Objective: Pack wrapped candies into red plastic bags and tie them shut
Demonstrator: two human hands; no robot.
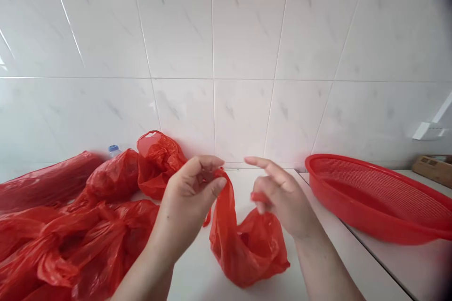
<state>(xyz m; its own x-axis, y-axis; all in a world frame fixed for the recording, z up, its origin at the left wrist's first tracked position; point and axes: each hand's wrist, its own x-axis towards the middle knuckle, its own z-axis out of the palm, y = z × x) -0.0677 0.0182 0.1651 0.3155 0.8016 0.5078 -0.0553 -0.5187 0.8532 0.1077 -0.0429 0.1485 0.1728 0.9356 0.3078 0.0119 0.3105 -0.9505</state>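
Observation:
A red plastic bag (243,249) hangs just over or rests on the white table in front of me, its mouth partly open; I cannot see what is inside. Between the thumb and fingers of my left hand (194,197) one handle of the bag is pinched and pulled upward. My right hand (278,193) is above the bag's right side, index finger stretched out. Its other fingers curl round a bit of red plastic that looks like the second handle, slightly smeared by motion.
Several filled red plastic bags (99,230) are heaped on the left, with a blue-capped bottle (113,150) behind them. On the right lies a red mesh basket (360,216). A cardboard box (432,169) and a wall socket (428,130) are farther right. A tiled wall (243,117) closes the back.

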